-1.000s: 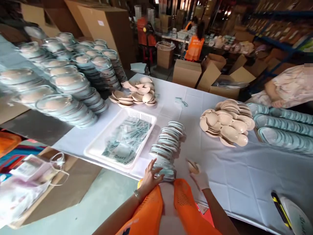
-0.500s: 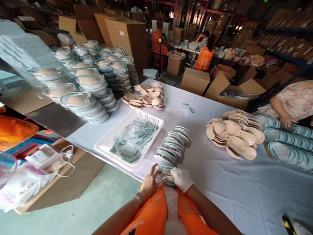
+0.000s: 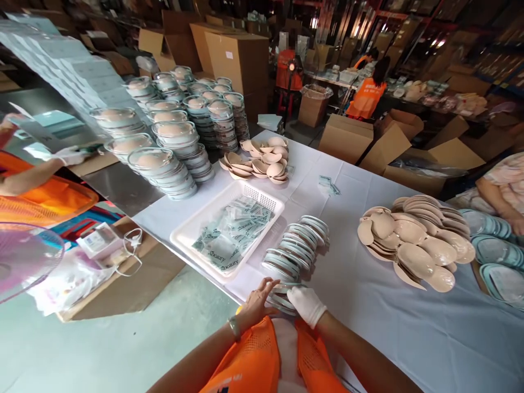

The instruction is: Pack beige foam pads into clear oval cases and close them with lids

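My bare left hand (image 3: 257, 301) is curled round the left side of the nearest pale-blue plastic cases (image 3: 282, 300), close to my body. From the other side, my white-gloved right hand (image 3: 307, 305) grips the same cases near their top edge. The fingers partly hide them, so how many are held is unclear. Just beyond my hands, a leaning row of clear-and-blue cases (image 3: 297, 243) lies on the white tablecloth. To the left is a white plastic basket (image 3: 180, 240) with printed pale-blue packets (image 3: 229, 234).
Beige bra cups lie in a far pile (image 3: 262, 161) and a right pile (image 3: 413, 234). Tall stacks of filled cases (image 3: 176, 136) stand back left. Two loose packets (image 3: 328, 184) lie mid-table. Co-workers' hands show at left (image 3: 71, 156) and right (image 3: 513, 218).
The view has turned left, bringing a co-worker in orange into sight there. Beige showing between my hands earlier is now mostly covered by a pale-blue case; both hands stay on the cases.
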Available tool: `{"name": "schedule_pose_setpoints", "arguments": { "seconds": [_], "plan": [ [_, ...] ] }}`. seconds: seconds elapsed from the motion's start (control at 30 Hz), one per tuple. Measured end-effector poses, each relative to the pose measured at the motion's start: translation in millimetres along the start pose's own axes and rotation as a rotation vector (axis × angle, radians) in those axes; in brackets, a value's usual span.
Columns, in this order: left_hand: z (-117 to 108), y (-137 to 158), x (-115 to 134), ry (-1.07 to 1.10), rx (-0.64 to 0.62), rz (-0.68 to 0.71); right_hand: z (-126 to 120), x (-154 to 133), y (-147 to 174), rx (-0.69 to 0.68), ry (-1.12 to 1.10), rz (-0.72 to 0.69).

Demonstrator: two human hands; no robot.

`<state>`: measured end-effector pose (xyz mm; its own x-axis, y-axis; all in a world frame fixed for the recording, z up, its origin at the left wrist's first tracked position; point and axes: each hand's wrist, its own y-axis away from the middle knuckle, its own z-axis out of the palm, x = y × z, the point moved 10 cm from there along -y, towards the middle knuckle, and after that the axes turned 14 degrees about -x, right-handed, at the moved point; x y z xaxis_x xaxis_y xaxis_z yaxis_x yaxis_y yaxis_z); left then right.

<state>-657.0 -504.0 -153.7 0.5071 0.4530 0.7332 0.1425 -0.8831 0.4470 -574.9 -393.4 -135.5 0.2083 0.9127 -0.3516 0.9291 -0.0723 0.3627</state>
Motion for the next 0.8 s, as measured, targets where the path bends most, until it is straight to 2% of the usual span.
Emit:
{"name": "schedule_pose_setpoints", "arguments": {
  "seconds": [0.13,0.2,0.27,0.33,0.43,0.5,0.57,0.63,0.73,0.8],
  "plan": [
    [-2,0,-3,0.039,-0.003,0.070,12,-12,10,-0.080,-0.001,-0.132],
    [-5,2,-5,0.064,0.002,0.090,12,-14,17,-0.167,0.020,-0.079],
    [-10,5,-8,0.077,0.009,0.078,-2,-13,26,-0.182,0.046,-0.017],
    [-16,9,-11,0.061,0.011,0.039,-37,-7,36,-0.017,0.009,0.020],
    [-29,15,-21,-0.065,0.037,-0.076,-95,25,50,0.387,-0.125,0.099],
    [-39,17,-25,-0.183,0.092,-0.117,-119,52,49,0.600,-0.186,0.159],
    [-46,11,-24,-0.246,0.147,-0.063,-133,68,30,0.709,-0.196,0.183],
    [-47,-3,-21,-0.227,0.190,0.029,-139,72,-5,0.667,-0.148,0.226],
    [-41,-33,-16,-0.144,0.258,0.091,-137,70,-63,0.442,-0.062,0.286],
    [-29,-51,-5,-0.112,0.269,0.112,-132,72,-84,0.334,-0.049,0.301]
  ]
}}
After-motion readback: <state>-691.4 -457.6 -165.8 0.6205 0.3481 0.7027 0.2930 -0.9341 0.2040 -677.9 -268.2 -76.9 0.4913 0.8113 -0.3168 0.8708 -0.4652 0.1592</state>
